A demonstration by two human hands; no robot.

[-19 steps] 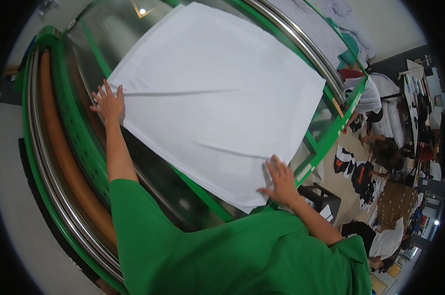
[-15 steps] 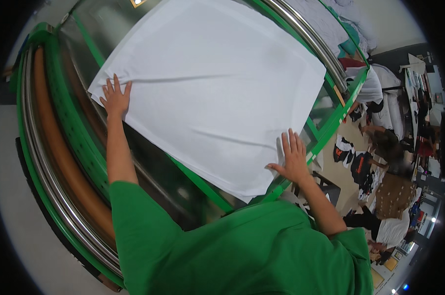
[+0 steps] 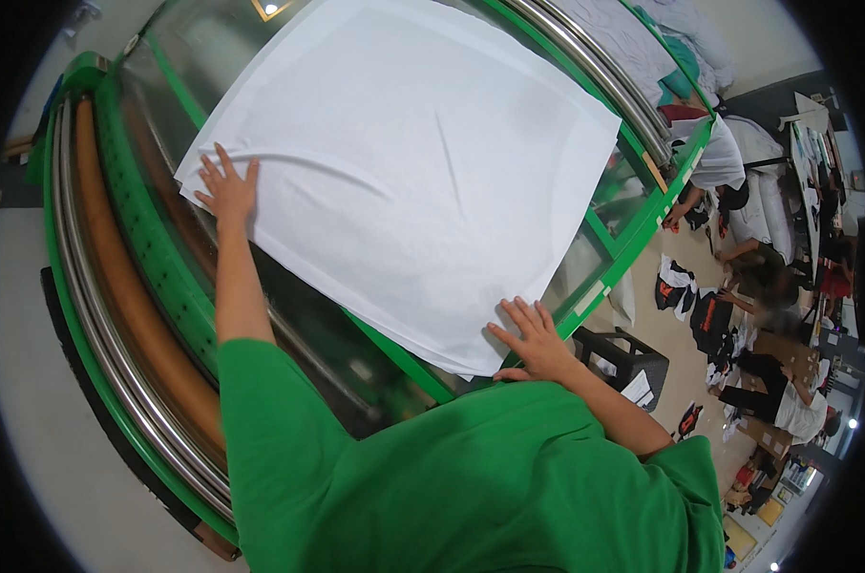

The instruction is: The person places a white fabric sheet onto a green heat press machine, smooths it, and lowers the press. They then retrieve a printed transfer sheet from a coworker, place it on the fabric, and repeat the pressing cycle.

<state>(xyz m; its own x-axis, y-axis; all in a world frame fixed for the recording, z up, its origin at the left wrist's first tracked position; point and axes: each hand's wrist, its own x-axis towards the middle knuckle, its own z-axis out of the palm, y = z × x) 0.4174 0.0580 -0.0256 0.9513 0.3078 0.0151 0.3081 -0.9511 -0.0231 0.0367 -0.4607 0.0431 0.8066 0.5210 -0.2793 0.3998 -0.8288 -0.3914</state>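
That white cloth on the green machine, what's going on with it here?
A person in a green shirt has both palms flat on a large white cloth spread over a green-framed machine. The left hand presses near one corner, the right hand near the closest corner. A few creases show in the cloth. Other people sit on the floor to the right among dark garments.

Matt white cloth sheet [image 3: 404, 172]

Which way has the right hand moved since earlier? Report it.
Yes: right hand slid away along the green frame bar, then back toward the sheet's near corner.
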